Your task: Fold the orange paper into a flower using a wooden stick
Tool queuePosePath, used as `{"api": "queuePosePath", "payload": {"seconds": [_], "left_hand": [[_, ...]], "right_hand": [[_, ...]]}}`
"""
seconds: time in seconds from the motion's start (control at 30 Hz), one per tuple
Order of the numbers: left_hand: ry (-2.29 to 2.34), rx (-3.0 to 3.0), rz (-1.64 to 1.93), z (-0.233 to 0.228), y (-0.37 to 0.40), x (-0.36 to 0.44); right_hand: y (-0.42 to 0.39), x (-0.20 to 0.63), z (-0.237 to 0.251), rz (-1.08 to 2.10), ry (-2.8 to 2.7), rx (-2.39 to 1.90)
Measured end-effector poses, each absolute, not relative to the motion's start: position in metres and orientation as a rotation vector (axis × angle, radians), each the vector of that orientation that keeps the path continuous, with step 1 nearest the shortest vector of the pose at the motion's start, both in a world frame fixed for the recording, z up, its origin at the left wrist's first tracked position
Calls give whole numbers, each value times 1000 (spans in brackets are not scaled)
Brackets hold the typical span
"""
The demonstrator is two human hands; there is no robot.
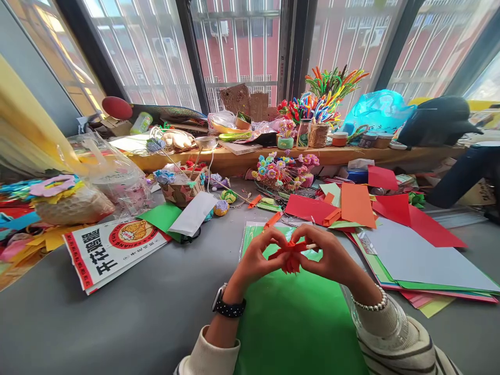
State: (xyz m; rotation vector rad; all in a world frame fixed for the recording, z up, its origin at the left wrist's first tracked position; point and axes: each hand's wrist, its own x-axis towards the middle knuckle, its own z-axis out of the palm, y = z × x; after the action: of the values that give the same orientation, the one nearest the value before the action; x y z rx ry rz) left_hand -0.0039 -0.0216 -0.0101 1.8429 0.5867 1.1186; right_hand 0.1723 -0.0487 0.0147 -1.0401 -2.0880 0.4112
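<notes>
Between my two hands is a small red-orange folded paper piece, with pointed layers hanging below the fingers. My left hand pinches its left side between thumb and fingertips. On the right side, my right hand pinches it too, and a thin pale stick-like thing shows by those fingers. Part of the paper is hidden by the fingertips. Both hands are held above a glossy green sheet lying on the grey table. An orange paper strip lies just beyond my left hand.
Coloured paper sheets are stacked to the right, with red and orange pieces behind. At left lie a printed paper bag and a green sheet. Crochet flowers, a basket and jars crowd the back.
</notes>
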Motion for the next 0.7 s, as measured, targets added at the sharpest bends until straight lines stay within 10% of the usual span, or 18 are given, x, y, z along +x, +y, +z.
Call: {"api": "queuePosePath", "payload": {"seconds": [0.7], "left_hand": [[646,1818,1103,-9,-22,-6]], "right_hand": [[-51,174,20,478,-2081,-1049]]}}
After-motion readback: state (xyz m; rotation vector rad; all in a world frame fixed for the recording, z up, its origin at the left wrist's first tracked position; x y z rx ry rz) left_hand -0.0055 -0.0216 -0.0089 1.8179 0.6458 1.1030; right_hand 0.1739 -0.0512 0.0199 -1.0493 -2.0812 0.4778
